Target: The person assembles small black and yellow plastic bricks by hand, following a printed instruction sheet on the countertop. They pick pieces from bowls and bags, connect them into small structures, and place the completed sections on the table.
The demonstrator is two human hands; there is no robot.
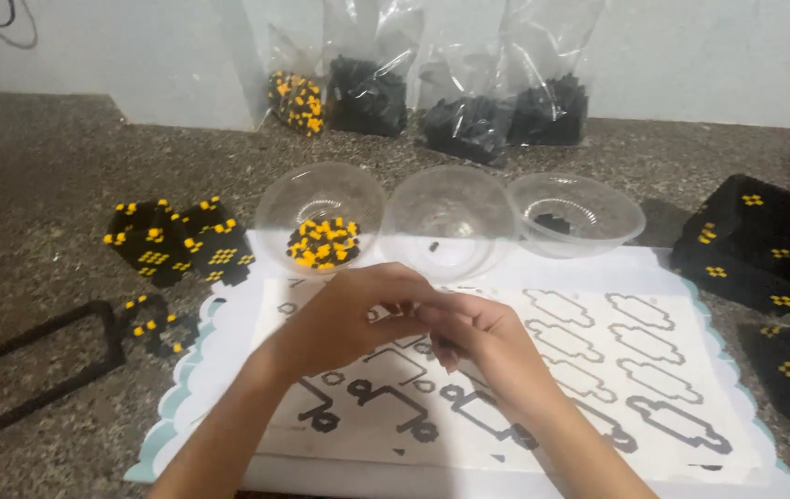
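both hands meet fingertip to fingertip above the printed pattern sheet [598, 370]. left hand [339, 319] and right hand [483, 337] pinch together; any held piece cannot be made out. bowl of yellow-black pieces [321, 242] lies just beyond, nearer the left hand.

Both hands meet over the upper middle of the white pattern sheet [691, 407]; the left hand [339, 319] and right hand [483, 337] touch at the fingertips, so nothing passes between them. At twelve o'clock three clear bowls [450, 217] stand rim to rim in a row, closing the way to the plastic bags [469, 120] against the wall. At three o'clock the sheet lies bare up to the black and yellow slabs [765, 245]. At nine o'clock a small black and yellow cluster [177, 240] and a black frame [34, 370] sit on the table [34, 185], with open stone around them.
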